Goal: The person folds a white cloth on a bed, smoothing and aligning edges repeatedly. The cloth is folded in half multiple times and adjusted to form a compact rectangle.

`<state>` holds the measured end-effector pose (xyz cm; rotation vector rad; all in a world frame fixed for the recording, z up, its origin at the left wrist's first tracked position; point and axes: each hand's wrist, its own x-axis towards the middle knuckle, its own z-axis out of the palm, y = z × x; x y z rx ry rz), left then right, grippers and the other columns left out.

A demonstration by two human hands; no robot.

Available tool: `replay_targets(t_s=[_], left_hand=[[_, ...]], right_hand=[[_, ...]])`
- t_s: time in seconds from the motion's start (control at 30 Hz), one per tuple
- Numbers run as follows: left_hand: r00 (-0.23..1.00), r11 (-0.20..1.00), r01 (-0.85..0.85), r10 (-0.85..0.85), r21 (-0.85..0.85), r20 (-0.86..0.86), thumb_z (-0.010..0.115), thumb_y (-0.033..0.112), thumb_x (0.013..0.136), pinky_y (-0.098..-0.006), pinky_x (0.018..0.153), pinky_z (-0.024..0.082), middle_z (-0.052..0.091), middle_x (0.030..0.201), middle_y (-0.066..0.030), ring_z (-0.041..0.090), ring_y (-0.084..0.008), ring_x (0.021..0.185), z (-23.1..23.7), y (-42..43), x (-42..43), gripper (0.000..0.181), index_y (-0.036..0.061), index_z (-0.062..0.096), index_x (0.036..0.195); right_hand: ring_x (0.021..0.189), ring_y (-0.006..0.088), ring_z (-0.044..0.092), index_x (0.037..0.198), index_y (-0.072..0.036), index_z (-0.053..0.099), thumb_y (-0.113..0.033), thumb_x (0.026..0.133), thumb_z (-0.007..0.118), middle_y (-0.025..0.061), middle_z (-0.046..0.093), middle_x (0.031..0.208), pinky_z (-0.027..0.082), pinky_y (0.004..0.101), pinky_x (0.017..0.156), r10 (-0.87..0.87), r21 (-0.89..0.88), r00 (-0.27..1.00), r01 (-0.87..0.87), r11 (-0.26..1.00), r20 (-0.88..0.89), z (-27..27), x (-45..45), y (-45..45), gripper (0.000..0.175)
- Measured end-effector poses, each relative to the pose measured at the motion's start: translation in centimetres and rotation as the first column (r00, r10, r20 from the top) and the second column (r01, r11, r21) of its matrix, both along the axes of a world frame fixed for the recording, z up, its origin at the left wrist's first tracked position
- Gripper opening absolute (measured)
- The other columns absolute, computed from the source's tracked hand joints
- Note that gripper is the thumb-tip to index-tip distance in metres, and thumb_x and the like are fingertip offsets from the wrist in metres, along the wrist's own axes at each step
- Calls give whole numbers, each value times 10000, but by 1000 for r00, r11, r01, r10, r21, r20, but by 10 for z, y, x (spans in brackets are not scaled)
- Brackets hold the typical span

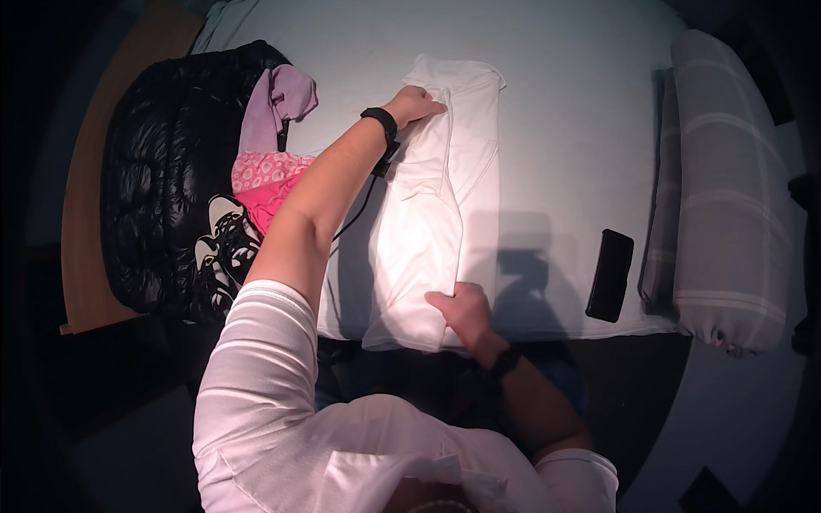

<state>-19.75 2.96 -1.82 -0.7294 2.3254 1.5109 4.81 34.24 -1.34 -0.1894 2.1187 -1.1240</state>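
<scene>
A white garment (417, 237), apparently a shirt with its collar end away from me, lies lengthwise on the bed, one side folded over the other. My left hand (414, 108) pinches the folded edge near the collar end. Closer to me, my right hand (465, 311) grips the same edge near the hem, thumb on top of the cloth. The hem reaches the near edge of the bed. Both wrists wear black bands, and a dark cable runs from the left one.
A pale bed sheet (571, 128) lies under everything. To the left are a black puffer jacket (160, 179), a lilac cloth (263, 115), a pink patterned garment (269, 173) and a black-and-white patterned item (228, 243). At right lie a black smartphone (609, 276) and a rolled grey checked blanket (731, 192).
</scene>
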Motion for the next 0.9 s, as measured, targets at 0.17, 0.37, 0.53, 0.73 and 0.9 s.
replay_targets(t_s=[0.17,0.37,0.53,0.73,0.9], left_hand=[[997,909,-67,74,412,-1,675,185,942,-302,856,537,647,980,-31,626,-121,852,-3,-10,-5,192,48,616,1062],[990,890,-119,140,441,-14,588,204,999,-285,859,541,660,1086,-34,631,-112,905,-2,-5,-7,255,65,612,1211],[899,891,-391,423,231,-113,516,101,985,-277,641,544,683,883,-65,611,-131,640,4,-39,-2,172,39,630,1097],[914,979,-194,157,-64,-375,549,78,953,-269,628,498,659,821,-48,601,-130,674,-19,-61,1,167,40,647,1083],[885,845,127,-333,-520,-324,611,80,912,-314,699,497,674,857,-75,624,-167,749,-30,-81,-25,147,61,667,1047]], right_hand=[[576,136,582,756,79,671,-241,814,731,109,649,620,455,336,560,-36,-145,998,42,989,47,4,6,6,331],[612,140,588,779,88,684,-263,816,734,150,677,666,467,355,586,-27,-18,994,29,999,104,5,14,7,357],[664,340,640,732,115,654,-362,762,738,275,637,698,487,429,643,56,17,998,-56,998,3,7,16,11,485],[722,416,663,725,121,652,-372,740,730,317,624,724,504,446,673,33,2,998,-33,999,48,9,14,7,500],[720,400,678,746,121,655,-371,751,717,311,634,725,506,441,668,0,0,992,0,1000,129,14,11,6,496]])
